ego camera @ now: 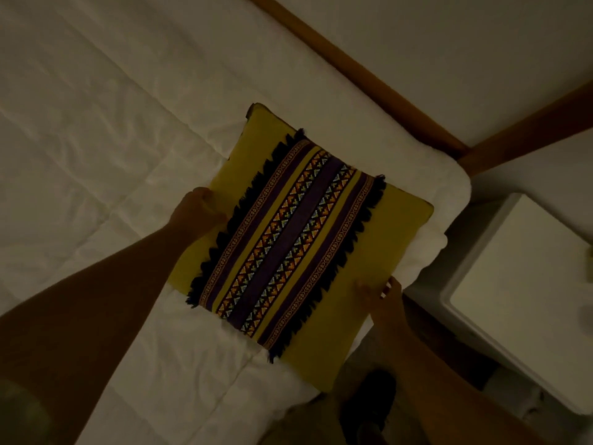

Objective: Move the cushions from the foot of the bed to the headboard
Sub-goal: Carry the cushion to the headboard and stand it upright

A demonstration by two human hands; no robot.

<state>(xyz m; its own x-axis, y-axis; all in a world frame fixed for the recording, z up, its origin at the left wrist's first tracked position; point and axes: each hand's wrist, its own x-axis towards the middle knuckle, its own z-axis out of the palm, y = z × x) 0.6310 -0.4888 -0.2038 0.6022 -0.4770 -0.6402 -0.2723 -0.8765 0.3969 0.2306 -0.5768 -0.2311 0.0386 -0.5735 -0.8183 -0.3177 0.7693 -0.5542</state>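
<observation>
A square yellow cushion (388,252) with a purple patterned band and black fringe lies over the corner of the bed, resting on a white pillow (449,184). My left hand (197,208) grips its left edge. My right hand (383,295) grips its lower right edge, thumb on top. The wooden headboard (359,72) runs diagonally just beyond the cushion. The room is dim.
A white quilted bedspread (96,139) covers the bed to the left. A white bedside table (519,293) stands at the right, close to the bed's corner. A wooden rail (526,133) meets the headboard. A dark shoe (369,403) shows on the floor below.
</observation>
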